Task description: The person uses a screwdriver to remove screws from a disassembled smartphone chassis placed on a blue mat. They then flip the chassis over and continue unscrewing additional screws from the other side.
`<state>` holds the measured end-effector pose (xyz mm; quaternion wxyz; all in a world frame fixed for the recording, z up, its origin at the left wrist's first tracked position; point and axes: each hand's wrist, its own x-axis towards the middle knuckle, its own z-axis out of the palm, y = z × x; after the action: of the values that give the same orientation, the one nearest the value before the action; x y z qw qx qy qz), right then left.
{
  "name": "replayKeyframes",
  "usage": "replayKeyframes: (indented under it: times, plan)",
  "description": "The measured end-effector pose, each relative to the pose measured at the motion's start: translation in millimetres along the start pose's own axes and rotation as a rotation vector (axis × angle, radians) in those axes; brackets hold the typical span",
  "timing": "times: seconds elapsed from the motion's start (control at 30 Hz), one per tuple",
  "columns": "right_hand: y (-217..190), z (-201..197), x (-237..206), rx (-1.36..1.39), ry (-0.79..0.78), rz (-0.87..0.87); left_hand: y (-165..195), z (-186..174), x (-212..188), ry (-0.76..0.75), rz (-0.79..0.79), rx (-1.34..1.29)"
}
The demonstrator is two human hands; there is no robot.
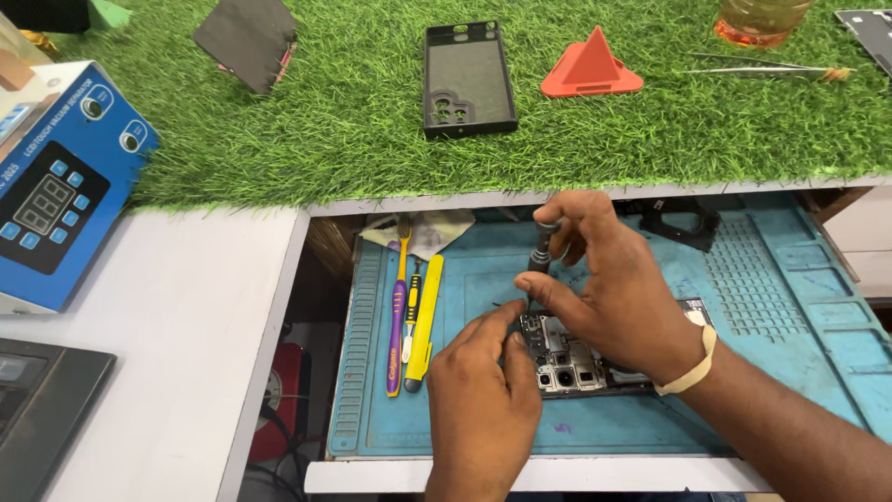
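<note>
An opened phone (567, 358) with its board and camera modules showing lies on a blue repair mat (790, 307). My right hand (613, 288) grips a small dark screwdriver (541, 246) held upright, its tip down on the phone's upper left part. My left hand (483, 390) rests on the phone's left edge, the forefinger stretched toward the screwdriver tip. A pale band circles my right wrist.
On the mat's left lie a purple-yellow toothbrush (398, 316), a yellow tool (425, 321) and a rag (432, 228). On the green turf behind sit a black phone case (467, 79), an orange triangular stand (590, 65), tweezers (753, 65) and a jar (757, 20). A blue machine (56, 186) stands at left.
</note>
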<state>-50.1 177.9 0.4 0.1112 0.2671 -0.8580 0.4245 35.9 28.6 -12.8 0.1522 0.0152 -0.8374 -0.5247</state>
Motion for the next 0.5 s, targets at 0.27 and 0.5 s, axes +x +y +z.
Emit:
replayKeyframes:
  times: [0.27, 0.5]
  plan:
    - [-3, 0, -2, 0.108, 0.016, -0.259, 1, -3, 1, -0.030, -0.063, -0.014]
    - [-6, -9, -8, 0.326, 0.026, 0.040, 0, -2, 0, 0.005, 0.017, 0.005]
